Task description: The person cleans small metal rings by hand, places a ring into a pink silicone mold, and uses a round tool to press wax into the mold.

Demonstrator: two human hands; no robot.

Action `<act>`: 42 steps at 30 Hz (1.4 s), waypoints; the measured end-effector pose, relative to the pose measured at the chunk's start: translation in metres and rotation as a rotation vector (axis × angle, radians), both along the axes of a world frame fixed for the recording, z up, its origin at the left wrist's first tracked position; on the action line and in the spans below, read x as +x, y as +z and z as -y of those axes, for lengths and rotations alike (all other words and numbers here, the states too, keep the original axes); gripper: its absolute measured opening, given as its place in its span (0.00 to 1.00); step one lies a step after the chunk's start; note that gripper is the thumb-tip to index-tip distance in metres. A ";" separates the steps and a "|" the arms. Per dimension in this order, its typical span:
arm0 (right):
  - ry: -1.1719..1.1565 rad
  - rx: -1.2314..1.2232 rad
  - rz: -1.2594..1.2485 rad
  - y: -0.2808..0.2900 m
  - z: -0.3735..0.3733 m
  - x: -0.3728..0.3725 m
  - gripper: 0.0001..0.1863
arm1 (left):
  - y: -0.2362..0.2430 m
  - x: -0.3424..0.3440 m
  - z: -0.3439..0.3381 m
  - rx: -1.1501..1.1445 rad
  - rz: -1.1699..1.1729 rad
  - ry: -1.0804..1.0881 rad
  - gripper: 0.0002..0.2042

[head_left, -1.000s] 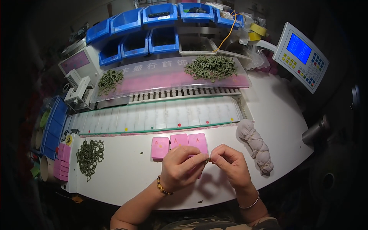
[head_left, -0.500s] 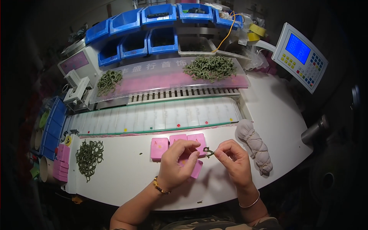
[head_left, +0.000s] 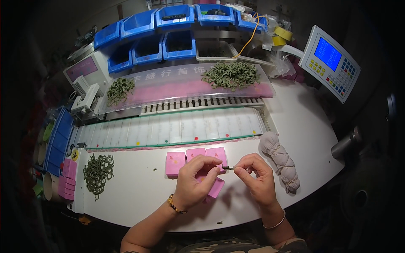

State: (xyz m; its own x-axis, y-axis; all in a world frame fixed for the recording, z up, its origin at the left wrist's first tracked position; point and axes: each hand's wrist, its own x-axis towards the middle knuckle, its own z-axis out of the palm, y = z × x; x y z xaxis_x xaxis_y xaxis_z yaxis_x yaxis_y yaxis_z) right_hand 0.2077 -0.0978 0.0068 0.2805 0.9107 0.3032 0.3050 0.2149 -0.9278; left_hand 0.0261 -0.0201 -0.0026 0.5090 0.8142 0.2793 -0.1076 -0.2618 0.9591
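Note:
Between my right hand's (head_left: 258,177) thumb and forefinger is pinched a small dark green wax ring (head_left: 228,168), seen nearly edge-on. My left hand (head_left: 196,179) is curled just left of the ring, its thumb and forefinger tips apart with a gap between them; its other fingers are partly hidden. Below my left thumb lies a tilted pink mold block (head_left: 217,188), partly covered by the hand. Behind my hands stand more pink mold blocks, among them a left one (head_left: 175,163) and a right one (head_left: 217,154).
A pile of green rings (head_left: 98,173) lies at left. More green pieces (head_left: 231,76) sit on a clear sheet (head_left: 168,84) behind a row of white plates (head_left: 173,128). A tied cloth bundle (head_left: 280,160) is at right, below a control panel (head_left: 331,63). Blue bins (head_left: 139,23) line the back.
The ring in my right hand has turned from showing its open loop to nearly edge-on. My right fingers have shifted slightly left; my left hand has hardly moved.

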 end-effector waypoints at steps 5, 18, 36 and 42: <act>-0.052 0.046 0.113 0.005 0.000 -0.002 0.03 | 0.000 -0.001 0.000 -0.007 -0.016 0.002 0.08; -0.188 0.206 0.371 0.008 -0.001 -0.006 0.07 | 0.005 -0.002 0.001 -0.085 -0.017 -0.021 0.07; -0.257 0.407 0.714 0.007 0.001 -0.008 0.13 | 0.004 0.000 0.001 -0.059 -0.046 -0.040 0.07; -0.244 0.419 0.733 0.007 -0.002 -0.006 0.13 | -0.001 0.004 -0.001 -0.084 -0.009 -0.039 0.07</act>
